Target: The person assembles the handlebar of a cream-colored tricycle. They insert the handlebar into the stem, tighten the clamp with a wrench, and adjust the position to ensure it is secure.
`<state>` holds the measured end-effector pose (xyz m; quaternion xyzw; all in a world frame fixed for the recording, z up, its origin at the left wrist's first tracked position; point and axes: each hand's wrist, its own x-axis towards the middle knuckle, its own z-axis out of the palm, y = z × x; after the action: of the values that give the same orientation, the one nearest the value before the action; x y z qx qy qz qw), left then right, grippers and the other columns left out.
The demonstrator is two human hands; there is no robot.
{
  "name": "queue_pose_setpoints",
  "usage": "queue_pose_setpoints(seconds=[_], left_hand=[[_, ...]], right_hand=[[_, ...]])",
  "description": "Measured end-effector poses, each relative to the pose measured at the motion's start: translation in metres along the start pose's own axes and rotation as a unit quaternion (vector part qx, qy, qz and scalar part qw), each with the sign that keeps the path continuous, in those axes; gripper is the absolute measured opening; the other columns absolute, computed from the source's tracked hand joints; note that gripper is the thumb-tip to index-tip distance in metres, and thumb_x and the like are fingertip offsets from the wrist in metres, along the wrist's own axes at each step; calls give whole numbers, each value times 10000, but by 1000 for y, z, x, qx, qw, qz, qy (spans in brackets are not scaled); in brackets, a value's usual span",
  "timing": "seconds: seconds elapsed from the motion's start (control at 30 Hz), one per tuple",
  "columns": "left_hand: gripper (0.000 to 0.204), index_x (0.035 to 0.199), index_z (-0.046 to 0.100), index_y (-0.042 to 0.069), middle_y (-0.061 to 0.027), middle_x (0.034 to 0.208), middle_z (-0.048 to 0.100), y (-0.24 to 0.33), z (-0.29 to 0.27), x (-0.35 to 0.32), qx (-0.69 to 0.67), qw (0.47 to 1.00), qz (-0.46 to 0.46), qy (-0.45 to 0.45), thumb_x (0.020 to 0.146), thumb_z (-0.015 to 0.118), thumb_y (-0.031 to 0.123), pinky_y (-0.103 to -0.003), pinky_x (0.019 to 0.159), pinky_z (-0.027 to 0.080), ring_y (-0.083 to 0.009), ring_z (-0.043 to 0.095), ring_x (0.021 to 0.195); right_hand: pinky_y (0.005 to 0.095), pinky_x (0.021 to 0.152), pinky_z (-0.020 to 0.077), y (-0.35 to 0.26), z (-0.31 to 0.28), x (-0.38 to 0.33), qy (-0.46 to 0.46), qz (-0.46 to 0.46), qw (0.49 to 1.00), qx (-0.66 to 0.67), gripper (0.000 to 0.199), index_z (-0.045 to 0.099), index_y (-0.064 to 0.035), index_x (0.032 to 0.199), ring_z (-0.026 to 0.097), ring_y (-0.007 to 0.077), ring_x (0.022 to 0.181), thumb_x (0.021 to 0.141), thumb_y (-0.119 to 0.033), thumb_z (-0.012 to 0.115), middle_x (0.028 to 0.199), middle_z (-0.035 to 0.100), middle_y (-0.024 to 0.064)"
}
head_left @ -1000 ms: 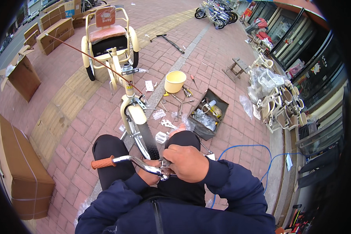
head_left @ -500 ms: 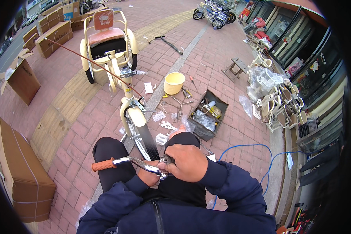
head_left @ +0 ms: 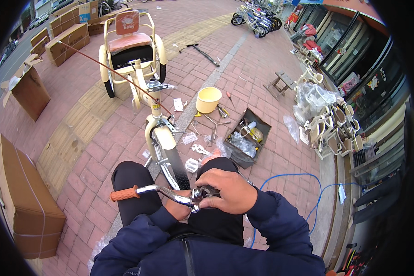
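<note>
Chrome handlebar [head_left: 157,187], head view, the only 1 here: lying over the thighs [head_left: 138,208], 1 orange grip [head_left: 125,193] showing at its left end. Right hand [head_left: 232,191] is closed round the metal clamp [head_left: 198,195], thumb and fingers on either side of it. Left hand [head_left: 177,210] tucked beneath the bar, fingers hidden; can't tell whether it's closed. From where I'm standing, looks part-built: cream tricycle [head_left: 155,109] ahead, with padded seat [head_left: 129,43], 2 rear wheels [head_left: 109,89], front mudguard [head_left: 164,137] and front wheel [head_left: 178,171] apparently fitted. Handlebar not on it yet; steering tube [head_left: 152,83] has nothing mounted on top. White pedal [head_left: 192,165] loose on the paving [head_left: 89,156] near the front wheel, so at least 1 pedal seems left to do. Flat spanner [head_left: 200,149] and open toolbox [head_left: 240,158] close by, beyond the knees. How tight the clamp is, can't tell.
</note>
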<state>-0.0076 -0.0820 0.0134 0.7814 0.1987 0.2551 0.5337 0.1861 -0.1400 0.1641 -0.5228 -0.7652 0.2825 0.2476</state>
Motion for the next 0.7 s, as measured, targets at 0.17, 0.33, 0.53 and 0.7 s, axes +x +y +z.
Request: queue_pose_setpoints(seconds=[0.17,0.33,0.53,0.7], left_hand=[[164,1005,682,26,-127,876,713,-11,5,-5,-26,998,-51,26,882,576,8,-371,747,521,-267,676,801],[237,1056,713,34,-144,894,716,-25,12,-6,-3,999,9,40,856,587,43,-397,758,518,-284,673,804],[242,1116,712,66,-152,984,707,-3,0,7,61,995,68,49,897,609,71,-438,819,510,-340,667,917],[224,1147,716,81,-105,1008,722,34,-27,28,91,984,113,104,950,668,175,-397,799,528,-310,679,908]], right_hand=[[397,824,530,17,-5,-29,-75,79,993,-47,479,656,-32,1113,664,349,960,787,-325,851,1039,682,131],[411,696,514,24,11,-46,-26,102,991,-80,357,654,-67,967,665,327,797,771,-288,854,837,672,99],[383,671,503,4,10,-20,97,-28,988,-115,393,677,-56,1009,651,314,761,725,-229,887,827,667,98],[377,675,514,-14,0,11,157,-88,978,-106,420,664,-44,1021,648,328,745,705,-187,901,841,672,120]])
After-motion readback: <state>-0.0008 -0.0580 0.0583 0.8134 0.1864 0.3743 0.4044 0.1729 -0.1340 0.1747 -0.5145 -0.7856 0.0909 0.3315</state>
